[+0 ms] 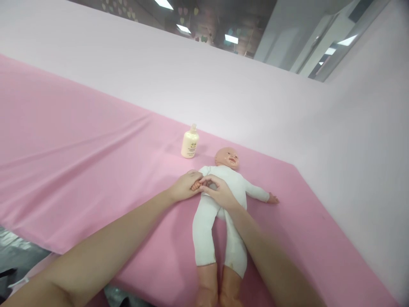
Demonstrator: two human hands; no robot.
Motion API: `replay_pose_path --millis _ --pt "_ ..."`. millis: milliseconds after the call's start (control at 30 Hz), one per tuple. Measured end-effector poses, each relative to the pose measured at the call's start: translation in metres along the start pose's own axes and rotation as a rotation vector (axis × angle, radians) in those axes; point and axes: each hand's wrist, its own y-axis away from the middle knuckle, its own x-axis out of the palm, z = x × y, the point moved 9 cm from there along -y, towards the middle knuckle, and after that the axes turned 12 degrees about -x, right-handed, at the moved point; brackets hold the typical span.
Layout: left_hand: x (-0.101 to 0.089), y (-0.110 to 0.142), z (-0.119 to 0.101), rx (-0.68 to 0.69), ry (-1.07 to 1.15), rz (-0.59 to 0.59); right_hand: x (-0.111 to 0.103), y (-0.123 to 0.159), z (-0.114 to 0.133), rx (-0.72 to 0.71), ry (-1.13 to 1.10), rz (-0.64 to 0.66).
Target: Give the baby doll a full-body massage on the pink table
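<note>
A baby doll [234, 183] in a white suit lies on its back on a pink cloth [79, 162], head away from me. My left hand [183, 186] and my right hand [220, 192] meet at the doll's near arm. Both hands have their fingers closed around the doll's small hand [196, 185]. My right forearm crosses over the doll's belly and leg. The doll's other arm [260, 194] lies stretched out to the right. A cream lotion bottle [190, 143] stands upright just beyond the doll's head, to the left.
The pink cloth covers a long table that runs left and right. A pale pink backdrop [223, 85] rises behind and along the right side. The table's near edge drops to a dark floor [15, 256] at the lower left.
</note>
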Motion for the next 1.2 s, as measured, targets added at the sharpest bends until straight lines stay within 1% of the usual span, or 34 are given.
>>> replay_pose_path --millis 100,300,400,467,567,633,767,867,933,1100,1200 --pt "-0.004 0.002 -0.004 -0.013 0.035 -0.016 -0.002 0.000 0.000 -0.016 0.011 -0.011" --pt "-0.011 0.004 -0.001 -0.111 0.084 -0.071 -0.007 0.000 -0.007 -0.030 0.030 -0.043" --pt "-0.010 0.005 0.005 -0.163 0.127 -0.078 -0.004 0.000 -0.008 -0.020 0.026 -0.028" --pt "-0.011 0.005 0.011 -0.217 0.198 -0.092 -0.001 0.001 -0.010 0.004 0.029 -0.006" --pt "-0.016 0.006 0.018 -0.265 0.316 -0.138 0.002 0.002 -0.011 0.038 0.093 0.033" --pt "-0.022 0.006 0.019 -0.280 0.351 -0.176 0.003 0.002 -0.010 0.046 0.117 0.053" --pt "-0.034 0.006 0.024 -0.302 0.308 -0.254 0.005 0.002 -0.009 0.054 0.113 0.073" --pt "-0.047 0.006 0.028 -0.288 0.222 -0.352 0.006 0.003 -0.010 0.060 0.107 0.085" --pt "-0.053 0.006 0.033 -0.307 0.198 -0.406 0.006 0.003 -0.010 0.061 0.104 0.091" --pt "-0.057 0.005 0.052 -0.409 0.218 -0.409 0.007 0.004 -0.013 0.068 0.113 0.099" --pt "-0.059 0.008 0.066 -0.504 0.226 -0.401 0.007 0.004 -0.013 0.065 0.112 0.110"
